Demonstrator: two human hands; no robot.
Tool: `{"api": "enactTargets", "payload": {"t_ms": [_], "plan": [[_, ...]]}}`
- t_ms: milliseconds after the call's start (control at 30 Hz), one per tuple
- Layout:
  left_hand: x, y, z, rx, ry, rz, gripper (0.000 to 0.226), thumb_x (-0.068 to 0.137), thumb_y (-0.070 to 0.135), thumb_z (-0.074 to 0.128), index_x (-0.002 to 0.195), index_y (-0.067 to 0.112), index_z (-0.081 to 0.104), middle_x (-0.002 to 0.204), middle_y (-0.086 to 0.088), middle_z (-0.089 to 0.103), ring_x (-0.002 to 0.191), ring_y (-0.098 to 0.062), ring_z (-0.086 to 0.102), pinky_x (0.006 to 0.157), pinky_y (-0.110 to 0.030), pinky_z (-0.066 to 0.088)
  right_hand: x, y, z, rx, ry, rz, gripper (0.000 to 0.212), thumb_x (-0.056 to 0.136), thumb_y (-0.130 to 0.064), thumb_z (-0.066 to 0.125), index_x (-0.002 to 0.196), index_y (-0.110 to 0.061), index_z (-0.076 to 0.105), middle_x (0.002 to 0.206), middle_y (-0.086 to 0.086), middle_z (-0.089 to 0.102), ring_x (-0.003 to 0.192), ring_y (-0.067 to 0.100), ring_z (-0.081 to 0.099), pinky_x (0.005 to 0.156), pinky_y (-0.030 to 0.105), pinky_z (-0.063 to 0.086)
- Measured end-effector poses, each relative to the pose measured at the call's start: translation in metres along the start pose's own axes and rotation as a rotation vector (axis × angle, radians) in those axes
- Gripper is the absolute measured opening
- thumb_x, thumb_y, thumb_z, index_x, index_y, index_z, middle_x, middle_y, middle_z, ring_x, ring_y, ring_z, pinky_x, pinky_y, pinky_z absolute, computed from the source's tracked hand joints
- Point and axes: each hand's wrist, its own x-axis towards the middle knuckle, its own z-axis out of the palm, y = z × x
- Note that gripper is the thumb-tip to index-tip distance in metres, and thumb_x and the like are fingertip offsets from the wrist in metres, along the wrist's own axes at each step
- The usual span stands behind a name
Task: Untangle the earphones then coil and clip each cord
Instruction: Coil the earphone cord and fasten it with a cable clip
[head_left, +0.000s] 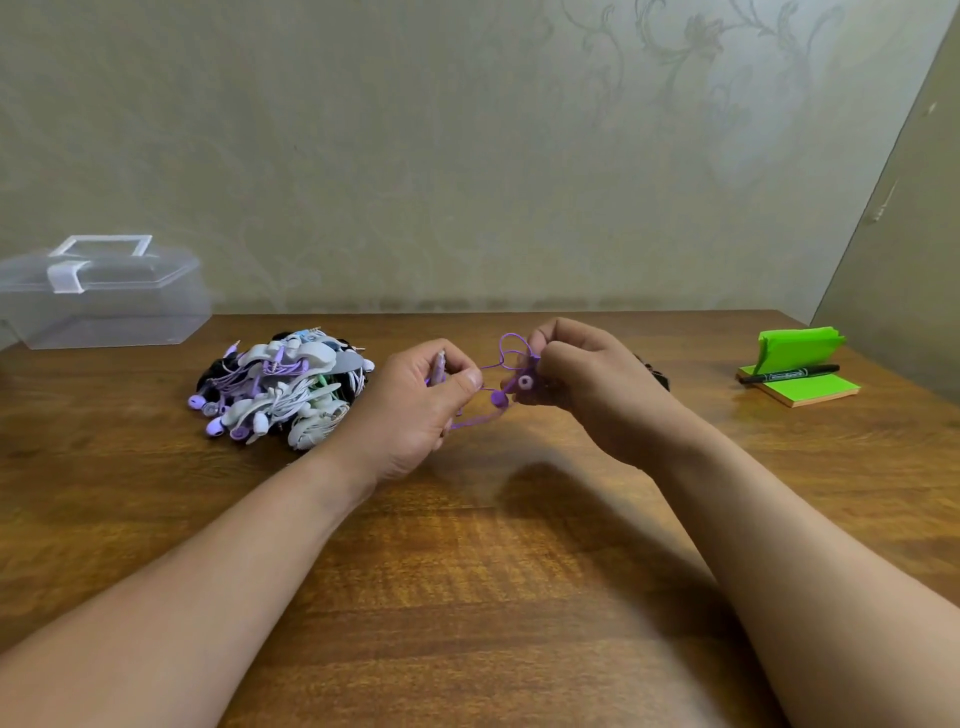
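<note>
Mid-counter, holding purple earphones (511, 347) up off the wood between both hands. Pinching a pale stub of the cord with left hand (415, 405), thumb pressing it against curled fingers. Gripping a bunch of cord loops with right hand (582, 384), fingers curled tight, two buds (524, 383) dangling just beside its thumb. Letting a slack strand sag between the hands, low over the counter (519, 571); cannot tell whether touching it.

Working near the far edge, where counter is meeting wall (467, 156). Noting a second wall (909, 234) closing in at an angle past the far right corner. Seeing plain wood between and around the forearms, running toward the camera, with the near edge lying out of frame.

Noting pile (283, 387) of white, purple, black and green earphones lying on the wood just left of left hand, apart from it. Noting clear box (104, 291) standing at the far left against the wall, well apart from pile, lid down, latch closed, handle standing up; seeing only wall and wood through its sides. Noting green notes (810, 389) lying at far right near the corner, top sheets curling up, black marker (789, 373) lying across them. Catching a dark thing (657, 376) just behind right hand, mostly hidden; cannot tell what.
</note>
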Motion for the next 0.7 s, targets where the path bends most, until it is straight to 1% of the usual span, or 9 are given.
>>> {"api": "enactTargets", "payload": {"t_ms": [100, 167, 267, 300, 367, 467, 567, 633, 700], "plan": [[0.000, 0.002, 0.002, -0.062, 0.047, -0.042, 0.018, 0.104, 0.012, 0.051, 0.087, 0.010, 0.054, 0.052, 0.000, 0.041, 0.048, -0.015, 0.036, 0.045, -0.026, 0.033, 0.000, -0.002, 0.000, 0.214, -0.001, 0.035, 0.007, 0.085, -0.003, 0.053, 0.087, -0.010, 0.055, 0.072, 0.010, 0.058, 0.068, 0.023, 0.063, 0.079, 0.037, 0.059], [0.000, 0.005, 0.003, -0.139, 0.089, -0.055, 0.020, 0.105, 0.010, 0.045, 0.085, 0.011, 0.048, 0.051, 0.000, 0.039, 0.046, -0.016, 0.032, 0.043, -0.025, 0.031, 0.002, -0.003, -0.001, 0.304, 0.028, 0.074, 0.015, 0.090, 0.003, 0.049, 0.089, -0.010, 0.055, 0.075, 0.015, 0.055, 0.065, 0.025, 0.061, 0.078, 0.041, 0.061], [0.000, 0.008, 0.005, -0.154, 0.120, -0.035, 0.021, 0.105, 0.010, 0.043, 0.084, 0.012, 0.046, 0.050, 0.001, 0.036, 0.043, -0.017, 0.028, 0.041, -0.024, 0.030, 0.002, -0.002, -0.001, 0.332, 0.026, 0.112, 0.018, 0.100, 0.004, 0.046, 0.096, -0.008, 0.059, 0.073, 0.011, 0.054, 0.064, 0.025, 0.064, 0.067, 0.038, 0.060], [0.000, 0.008, 0.005, -0.151, 0.130, -0.018, 0.021, 0.105, 0.010, 0.044, 0.085, 0.012, 0.046, 0.050, 0.001, 0.035, 0.043, -0.016, 0.027, 0.040, -0.024, 0.030, 0.002, -0.001, -0.002, 0.293, 0.021, 0.110, 0.015, 0.104, 0.000, 0.049, 0.099, -0.008, 0.060, 0.073, 0.009, 0.054, 0.065, 0.023, 0.064, 0.064, 0.035, 0.059], [0.001, 0.007, 0.004, -0.132, 0.169, 0.023, 0.018, 0.105, 0.011, 0.049, 0.087, 0.012, 0.049, 0.053, 0.002, 0.033, 0.043, -0.015, 0.025, 0.040, -0.024, 0.028, 0.003, 0.005, -0.006, 0.098, 0.070, 0.071, 0.011, 0.107, -0.010, 0.054, 0.101, -0.010, 0.062, 0.072, 0.005, 0.055, 0.063, 0.019, 0.061, 0.058, 0.031, 0.054], [0.005, 0.003, -0.004, -0.106, 0.241, 0.052, 0.018, 0.105, 0.018, 0.057, 0.087, 0.015, 0.055, 0.060, -0.001, 0.028, 0.047, -0.016, 0.022, 0.042, -0.027, 0.025, 0.012, 0.017, -0.016, -0.194, 0.308, -0.006, 0.014, 0.106, -0.022, 0.058, 0.097, -0.015, 0.065, 0.067, -0.003, 0.055, 0.057, 0.013, 0.048, 0.052, 0.029, 0.039], [0.008, -0.004, -0.013, -0.042, 0.276, 0.034, 0.020, 0.096, 0.034, 0.064, 0.080, 0.024, 0.059, 0.064, -0.001, 0.030, 0.049, -0.017, 0.026, 0.050, -0.033, 0.027, 0.017, 0.018, -0.029, -0.243, 0.519, -0.017, 0.018, 0.100, -0.033, 0.062, 0.091, -0.018, 0.068, 0.061, -0.010, 0.054, 0.059, 0.015, 0.047, 0.057, 0.033, 0.037], [0.008, -0.007, -0.014, -0.035, 0.280, -0.003, 0.021, 0.090, 0.041, 0.060, 0.080, 0.022, 0.058, 0.059, 0.003, 0.035, 0.048, -0.016, 0.030, 0.053, -0.033, 0.028, 0.017, 0.017, -0.032, -0.287, 0.552, -0.011, 0.016, 0.096, -0.033, 0.063, 0.087, -0.021, 0.068, 0.062, -0.009, 0.055, 0.062, 0.018, 0.048, 0.062, 0.037, 0.039], [0.009, -0.008, -0.013, -0.058, 0.269, -0.025, 0.021, 0.090, 0.041, 0.058, 0.083, 0.021, 0.058, 0.053, 0.009, 0.038, 0.044, -0.014, 0.031, 0.052, -0.031, 0.029, 0.016, 0.018, -0.029, -0.343, 0.547, 0.006, 0.011, 0.090, -0.035, 0.063, 0.084, -0.028, 0.069, 0.064, -0.012, 0.059, 0.064, 0.017, 0.051, 0.067, 0.038, 0.042]]}}
